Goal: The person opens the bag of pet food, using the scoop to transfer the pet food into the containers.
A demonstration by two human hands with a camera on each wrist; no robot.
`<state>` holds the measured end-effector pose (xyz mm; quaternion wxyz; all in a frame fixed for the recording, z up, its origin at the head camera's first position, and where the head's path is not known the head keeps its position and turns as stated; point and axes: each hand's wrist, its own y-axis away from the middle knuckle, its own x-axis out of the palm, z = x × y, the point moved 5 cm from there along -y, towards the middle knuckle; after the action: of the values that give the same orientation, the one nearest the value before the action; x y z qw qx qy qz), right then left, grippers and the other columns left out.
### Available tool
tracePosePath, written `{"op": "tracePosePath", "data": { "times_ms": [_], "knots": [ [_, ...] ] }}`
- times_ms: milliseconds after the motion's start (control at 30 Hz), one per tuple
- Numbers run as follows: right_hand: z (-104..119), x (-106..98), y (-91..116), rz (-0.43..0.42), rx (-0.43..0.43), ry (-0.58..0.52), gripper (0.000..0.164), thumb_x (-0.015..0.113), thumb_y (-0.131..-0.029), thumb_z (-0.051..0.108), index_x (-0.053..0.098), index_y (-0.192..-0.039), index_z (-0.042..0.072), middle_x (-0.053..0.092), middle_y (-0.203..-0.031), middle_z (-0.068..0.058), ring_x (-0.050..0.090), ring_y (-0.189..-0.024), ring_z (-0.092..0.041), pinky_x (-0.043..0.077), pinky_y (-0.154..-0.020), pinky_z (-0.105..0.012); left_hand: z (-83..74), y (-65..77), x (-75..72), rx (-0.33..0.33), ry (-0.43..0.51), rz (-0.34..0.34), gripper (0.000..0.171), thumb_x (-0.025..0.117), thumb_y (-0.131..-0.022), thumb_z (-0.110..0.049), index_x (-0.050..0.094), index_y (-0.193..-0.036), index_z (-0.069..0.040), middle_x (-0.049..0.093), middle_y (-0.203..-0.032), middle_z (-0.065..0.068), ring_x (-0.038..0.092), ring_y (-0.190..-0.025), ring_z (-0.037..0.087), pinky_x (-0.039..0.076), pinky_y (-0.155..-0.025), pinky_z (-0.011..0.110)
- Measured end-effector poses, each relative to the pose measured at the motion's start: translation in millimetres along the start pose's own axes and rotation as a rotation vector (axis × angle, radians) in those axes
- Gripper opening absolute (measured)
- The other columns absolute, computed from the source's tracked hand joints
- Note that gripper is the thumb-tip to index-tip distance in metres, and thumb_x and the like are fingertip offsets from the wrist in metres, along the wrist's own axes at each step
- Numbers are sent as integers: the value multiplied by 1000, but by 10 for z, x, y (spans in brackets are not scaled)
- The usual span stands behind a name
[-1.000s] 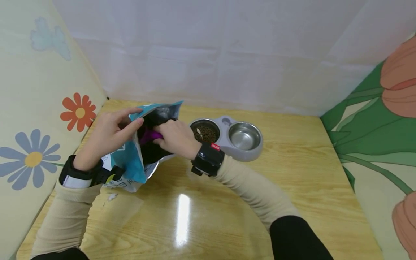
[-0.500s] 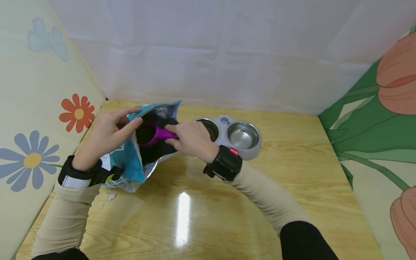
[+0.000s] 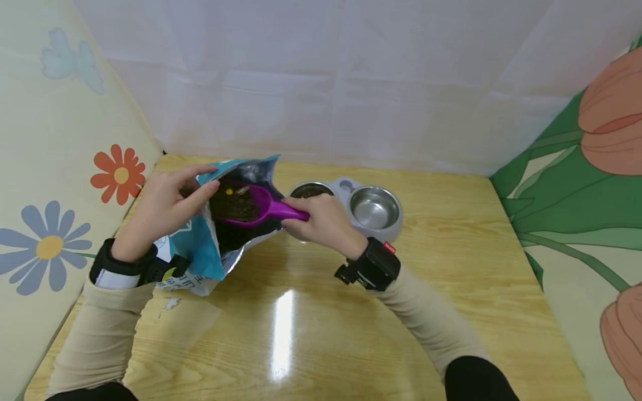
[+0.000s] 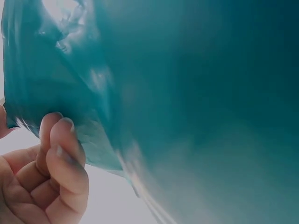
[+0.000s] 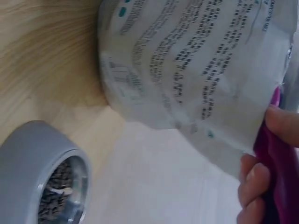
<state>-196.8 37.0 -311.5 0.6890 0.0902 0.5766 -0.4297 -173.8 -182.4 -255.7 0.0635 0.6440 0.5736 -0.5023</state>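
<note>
1. Two bare hands show left of centre in my head view: the left hand (image 3: 168, 206) pinches the rim of an open blue-and-white, silver-lined bag (image 3: 195, 245) between thumb and fingers.
2. I see the right hand (image 3: 328, 223) curled round the handle of a glossy purple scoop (image 3: 272, 209), its bowl carrying brown kibble (image 3: 238, 206) within the bag's mouth.
3. Right of centre, a grey double-bowl feeder (image 3: 343, 196) stands on the yellowish wood-grain table (image 3: 361, 323).

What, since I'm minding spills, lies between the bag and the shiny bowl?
In the head view, the kibble bowl lies between them, with the right hand, gripping the scoop, partly in front of it.
</note>
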Motion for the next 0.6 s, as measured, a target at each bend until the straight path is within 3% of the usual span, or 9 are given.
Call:
{"op": "tracePosePath", "data": {
  "times_ms": [233,600],
  "knots": [
    [-39,27,57,-27,-17,-44,38,69,-80,30,66,-112,10,57,-60,2,40,-44,-7,31,-43,-22,11,-2,-11,3,-7,7,27,58,-89,-14,62,-111,1,47,-50,-3,41,-42,5,30,-40,23],
    [-44,-124,109,-11,14,14,36,72,-77,30,68,-109,11,62,-64,-1,40,-43,-7,30,-41,-22,6,-6,-7,-10,0,20,28,58,-89,-13,61,-113,1,46,-50,-3,41,-42,6,31,-40,24]
  ]
}}
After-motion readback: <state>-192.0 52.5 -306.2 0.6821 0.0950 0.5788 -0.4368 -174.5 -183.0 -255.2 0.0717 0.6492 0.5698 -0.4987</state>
